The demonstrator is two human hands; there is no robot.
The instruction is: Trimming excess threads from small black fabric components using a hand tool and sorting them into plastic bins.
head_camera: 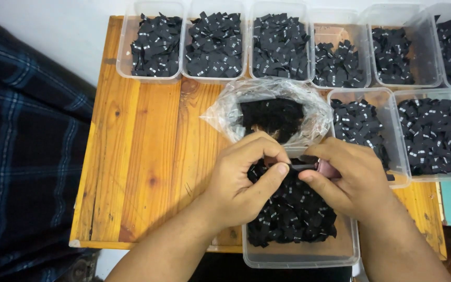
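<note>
My left hand (246, 177) and my right hand (348, 177) meet over a clear plastic tub (298, 256) full of small black fabric labels (293, 214). Between the thumbs and forefingers of both hands I pinch one thin black label (302, 166), held flat and level. My right hand also cups a small pink object (329, 169), mostly hidden by its fingers. Just beyond my hands lies an open clear plastic bag (225, 112) holding more black labels.
Several clear tubs of black labels line the far edge of the wooden table (142, 156), such as the leftmost one (155, 47); two more stand at right (434, 136). A dark plaid cloth (22, 146) lies to the left of the table.
</note>
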